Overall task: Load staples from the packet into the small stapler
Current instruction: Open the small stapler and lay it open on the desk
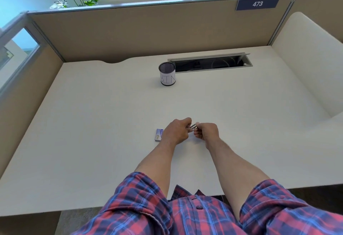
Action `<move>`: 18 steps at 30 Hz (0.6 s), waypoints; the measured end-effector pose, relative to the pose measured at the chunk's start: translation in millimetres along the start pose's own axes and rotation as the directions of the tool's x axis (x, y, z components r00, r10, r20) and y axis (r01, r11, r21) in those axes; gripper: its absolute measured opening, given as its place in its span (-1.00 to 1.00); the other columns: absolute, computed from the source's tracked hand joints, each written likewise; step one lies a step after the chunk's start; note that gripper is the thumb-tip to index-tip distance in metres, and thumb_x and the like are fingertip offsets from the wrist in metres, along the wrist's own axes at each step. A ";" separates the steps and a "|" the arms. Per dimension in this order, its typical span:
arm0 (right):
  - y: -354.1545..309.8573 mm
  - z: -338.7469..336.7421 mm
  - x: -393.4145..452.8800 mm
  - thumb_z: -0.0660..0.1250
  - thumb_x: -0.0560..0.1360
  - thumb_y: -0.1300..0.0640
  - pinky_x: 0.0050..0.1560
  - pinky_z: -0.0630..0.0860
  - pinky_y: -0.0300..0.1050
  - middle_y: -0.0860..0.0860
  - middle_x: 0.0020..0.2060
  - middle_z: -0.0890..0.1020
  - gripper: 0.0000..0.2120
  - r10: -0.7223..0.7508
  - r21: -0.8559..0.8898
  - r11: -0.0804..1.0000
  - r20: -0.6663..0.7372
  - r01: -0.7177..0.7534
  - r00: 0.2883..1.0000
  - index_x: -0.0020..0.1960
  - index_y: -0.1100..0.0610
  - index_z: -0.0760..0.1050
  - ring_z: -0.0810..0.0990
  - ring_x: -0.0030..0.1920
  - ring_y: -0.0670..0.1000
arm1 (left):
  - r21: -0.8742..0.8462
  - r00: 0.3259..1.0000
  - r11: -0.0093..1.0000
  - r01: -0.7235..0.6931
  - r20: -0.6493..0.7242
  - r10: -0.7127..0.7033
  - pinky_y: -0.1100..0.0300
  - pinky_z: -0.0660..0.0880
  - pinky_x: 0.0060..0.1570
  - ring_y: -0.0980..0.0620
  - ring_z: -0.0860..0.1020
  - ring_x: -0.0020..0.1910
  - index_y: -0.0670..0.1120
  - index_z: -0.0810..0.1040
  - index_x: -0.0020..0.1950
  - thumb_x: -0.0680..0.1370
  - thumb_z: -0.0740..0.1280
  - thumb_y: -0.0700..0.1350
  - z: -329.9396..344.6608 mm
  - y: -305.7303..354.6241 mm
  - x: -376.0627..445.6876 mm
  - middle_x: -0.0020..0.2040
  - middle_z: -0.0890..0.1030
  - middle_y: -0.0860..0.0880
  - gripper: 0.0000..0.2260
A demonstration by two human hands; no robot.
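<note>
1. Head view, progress: the stapler, a small metallic piece, is off the desk and held between both hands; the packet lies flat on the desk just beside the left hand, partly hidden by it; whether it is open, or any staples are out, is too small to tell; I judge loading is at an early or middle stage, with the stapler being opened or fed; closing it is left.
2. Head view, hands: the left hand pinches the stapler's near end, fingers curled; the right hand grips its other end, clenched round it; both forearms reach forward, converging above the desk.
3. A mesh cup stands well apart, behind.
</note>
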State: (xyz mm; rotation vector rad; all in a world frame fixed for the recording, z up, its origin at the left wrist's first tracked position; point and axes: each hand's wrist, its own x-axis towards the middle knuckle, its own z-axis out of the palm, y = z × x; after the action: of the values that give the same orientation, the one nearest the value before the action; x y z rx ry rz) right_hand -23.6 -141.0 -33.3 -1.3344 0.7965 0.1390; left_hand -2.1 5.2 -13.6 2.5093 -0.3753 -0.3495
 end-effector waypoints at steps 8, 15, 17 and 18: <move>-0.8 0.8 0.8 0.35 0.59 0.28 -0.43 0.54 -0.22 0.15 -0.37 0.58 -0.86 -0.001 0.022 1.000 0.004 0.001 1.000 -0.12 0.31 0.59 0.51 -0.45 0.04 | -0.064 0.998 0.998 -0.005 -0.056 0.001 -0.02 0.52 -0.23 -0.17 0.53 -0.22 -0.05 0.40 -0.06 0.61 0.27 -0.13 0.7 2.0 -4.1 -0.25 0.56 -0.03 -0.93; -3.3 -9.8 5.3 0.35 0.60 0.27 -0.44 0.52 -0.23 0.15 -0.36 0.57 -0.83 -0.010 0.066 0.998 -0.061 0.014 0.998 -0.16 0.29 0.57 0.50 -0.43 0.05 | -0.273 0.976 0.939 0.208 -0.011 -0.219 0.06 0.56 -0.15 -0.07 0.64 -0.16 -0.04 0.45 0.01 0.53 0.28 -0.10 -6.2 -5.0 -6.4 -0.20 0.69 -0.04 -0.91; -4.6 -9.7 5.2 0.34 0.61 0.27 -0.45 0.52 -0.24 0.14 -0.37 0.57 -0.82 -0.019 0.072 0.997 -0.058 0.023 0.998 -0.17 0.28 0.56 0.50 -0.44 0.05 | -0.348 0.964 0.899 0.266 0.068 -0.259 0.10 0.60 -0.19 -0.03 0.65 -0.25 -0.05 0.52 -0.04 0.51 0.28 -0.10 -8.3 -3.5 -4.7 -0.22 0.73 -0.03 -0.92; -5.4 -9.2 4.9 0.34 0.61 0.27 -0.44 0.52 -0.23 0.14 -0.37 0.57 -0.81 -0.024 0.076 0.997 -0.054 0.028 0.998 -0.17 0.29 0.56 0.50 -0.43 0.06 | -0.364 0.955 0.883 0.296 0.101 -0.278 0.15 0.58 -0.28 -0.01 0.61 -0.33 -0.07 0.55 -0.07 0.49 0.27 -0.10 -10.6 -1.9 -3.3 -0.24 0.73 -0.02 -0.90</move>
State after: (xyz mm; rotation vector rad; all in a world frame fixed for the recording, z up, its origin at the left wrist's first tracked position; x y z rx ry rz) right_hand -21.1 -152.4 -31.9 -1.2797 0.8206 0.0518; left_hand -1.3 13.1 -5.6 2.1759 0.0524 -0.5421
